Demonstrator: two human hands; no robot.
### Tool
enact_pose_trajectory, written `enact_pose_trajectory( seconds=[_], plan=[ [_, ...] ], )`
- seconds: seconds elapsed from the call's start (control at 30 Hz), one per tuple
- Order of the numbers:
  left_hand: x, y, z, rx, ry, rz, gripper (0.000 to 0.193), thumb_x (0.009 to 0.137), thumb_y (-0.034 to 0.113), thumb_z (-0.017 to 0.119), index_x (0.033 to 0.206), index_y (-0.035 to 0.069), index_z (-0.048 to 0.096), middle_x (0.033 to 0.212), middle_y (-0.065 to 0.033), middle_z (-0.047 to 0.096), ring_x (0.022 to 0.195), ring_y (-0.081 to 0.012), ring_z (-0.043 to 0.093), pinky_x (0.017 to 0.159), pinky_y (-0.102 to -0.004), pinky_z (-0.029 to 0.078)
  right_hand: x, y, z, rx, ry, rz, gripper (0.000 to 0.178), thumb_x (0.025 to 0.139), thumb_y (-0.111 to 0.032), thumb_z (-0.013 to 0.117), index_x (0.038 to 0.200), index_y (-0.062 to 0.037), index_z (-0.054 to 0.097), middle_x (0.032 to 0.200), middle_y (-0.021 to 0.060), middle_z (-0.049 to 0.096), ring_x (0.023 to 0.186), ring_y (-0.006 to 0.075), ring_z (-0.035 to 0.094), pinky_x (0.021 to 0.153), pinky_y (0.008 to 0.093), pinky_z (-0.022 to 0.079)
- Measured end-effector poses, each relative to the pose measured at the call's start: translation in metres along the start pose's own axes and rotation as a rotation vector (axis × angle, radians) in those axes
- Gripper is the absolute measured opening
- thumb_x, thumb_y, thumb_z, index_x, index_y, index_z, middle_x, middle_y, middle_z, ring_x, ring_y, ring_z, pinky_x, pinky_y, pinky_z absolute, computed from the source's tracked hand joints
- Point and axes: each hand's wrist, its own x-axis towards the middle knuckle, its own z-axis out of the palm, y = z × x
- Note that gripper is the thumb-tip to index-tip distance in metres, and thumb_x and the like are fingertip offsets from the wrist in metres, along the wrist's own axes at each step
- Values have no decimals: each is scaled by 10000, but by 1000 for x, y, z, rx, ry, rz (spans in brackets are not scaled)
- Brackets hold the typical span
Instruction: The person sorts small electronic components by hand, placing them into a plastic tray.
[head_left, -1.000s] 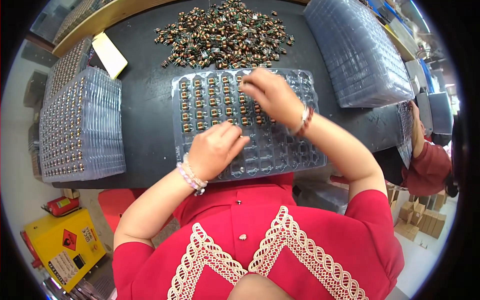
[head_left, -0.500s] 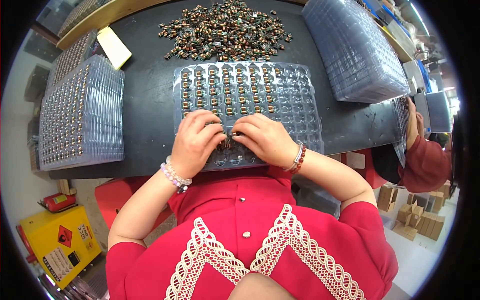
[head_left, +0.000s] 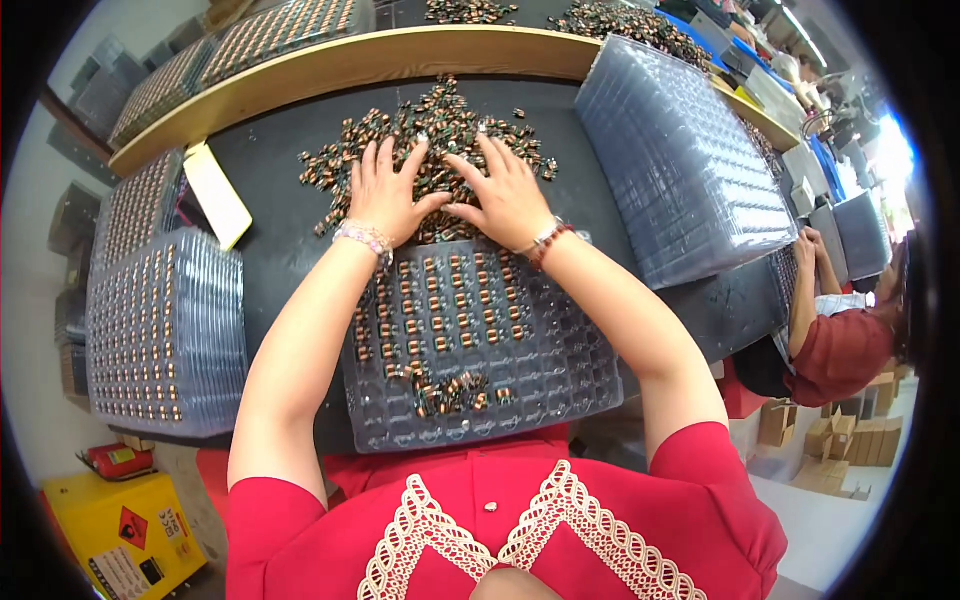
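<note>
Both my arms stretch over a clear plastic tray [head_left: 575, 375] to a heap of small copper-wound coils [head_left: 445, 110] on the dark table. My left hand [head_left: 388, 200] is open, its fingers spread over the near left part of the heap. Opposite it, my right hand [head_left: 508, 200] is open too, fingers apart on the heap's near right part. The two thumbs point at each other with coils between them. Rows of coils fill the tray's upper left pockets. A loose cluster of coils [head_left: 450, 393] lies on its near part; pockets at the right hold none.
At the left stands a stack of coil-filled trays [head_left: 165, 340], with a pale yellow card-like piece [head_left: 218, 195] behind it. A tall stack of clear trays [head_left: 690, 170] rises at the right. A wooden rail [head_left: 420, 42] borders the table's back. Far right, a co-worker's red sleeve [head_left: 840, 355] shows.
Both hands have left the tray's near middle and reached forward to the heap, going from pinched to spread. A loose coil cluster now shows on the tray. The whole view has shifted.
</note>
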Motion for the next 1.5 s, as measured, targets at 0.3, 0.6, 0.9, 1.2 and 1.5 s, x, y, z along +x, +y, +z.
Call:
enact_pose_trajectory(
  seconds=[0.3, 0.6, 0.9, 1.2, 1.5],
  plan=[
    [9, -19, 9, -52, 81, 233, 418, 804, 330, 675, 1090, 47, 564, 1096, -137, 561, 1012, -295, 544, 820, -378, 490, 16, 26, 16, -21, 66, -213, 334, 817, -280, 642, 1117, -155, 566, 852, 56, 536, 720, 196, 593, 561, 303, 500],
    [23, -13, 3, -127, 99, 194, 113, 873, 175, 600, 920, 72, 588, 856, -95, 622, 662, -281, 632, 565, -368, 518, -3, 44, -11, 289, 115, 72, 163, 888, -205, 581, 929, -48, 599, 840, 109, 607, 697, 294, 628, 614, 369, 510],
    [-5, 150, 12, -594, -167, 333, 206, 890, 285, 537, 941, 90, 577, 900, -128, 617, 763, -346, 628, 653, -448, 511, -158, -1, -103, 601, -151, 284, 134, 860, -163, 619, 923, -45, 619, 826, 119, 606, 743, 300, 616, 670, 370, 488],
    [-69, 169, -16, -814, -392, 387, 194, 844, 148, 596, 1021, 72, 577, 932, -135, 594, 853, -331, 605, 726, -418, 495, -200, -38, -105, 342, -108, -76, 169, 807, -172, 605, 955, -96, 577, 819, 39, 536, 683, 186, 620, 556, 318, 513],
    [-116, 123, -53, -613, -406, 431, 288, 795, 107, 630, 1073, 47, 581, 973, -126, 607, 929, -295, 570, 820, -375, 476, -173, -13, -99, 221, -43, -337, 203, 772, -143, 627, 966, -87, 619, 895, 29, 602, 736, 160, 611, 608, 280, 504]
  ],
)
